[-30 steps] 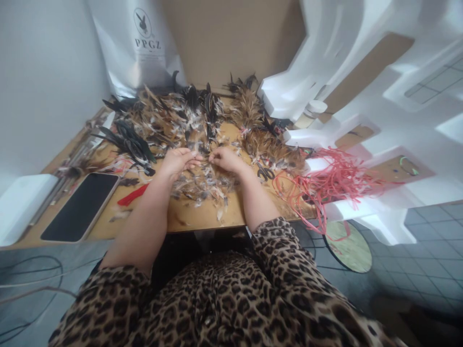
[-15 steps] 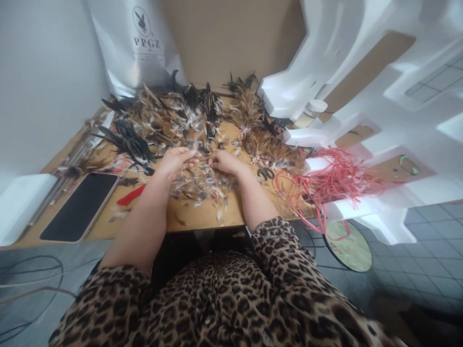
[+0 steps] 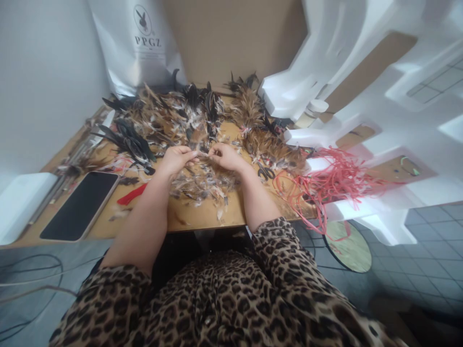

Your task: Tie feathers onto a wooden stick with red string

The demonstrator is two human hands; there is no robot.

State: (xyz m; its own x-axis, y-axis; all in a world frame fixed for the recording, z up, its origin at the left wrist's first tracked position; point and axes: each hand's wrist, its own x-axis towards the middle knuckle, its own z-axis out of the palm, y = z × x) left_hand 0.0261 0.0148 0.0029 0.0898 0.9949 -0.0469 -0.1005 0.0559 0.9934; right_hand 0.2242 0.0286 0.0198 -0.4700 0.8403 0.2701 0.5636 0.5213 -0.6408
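Got a small pale wisp [image 3: 203,154], probably feather, stretched just beyond the loose feather pile [image 3: 202,188]. Pinching one end in the left hand [image 3: 176,161], and seemingly the other in the right hand [image 3: 227,157]. Looks partway along, tbh: plenty gathered into brown feather clumps [image 3: 271,148] to the right of the pile and beyond, but lots left loose in the pile itself. Can't tell how finished the clumps are. Also spotted black feathers [image 3: 132,144] left of and beyond the pile, scissors [image 3: 265,171] lying to its right, and pink strips [image 3: 340,178] further right. Over left of it, a red bundle [image 3: 133,193], then a phone [image 3: 81,207], all on the counter [image 3: 202,220].
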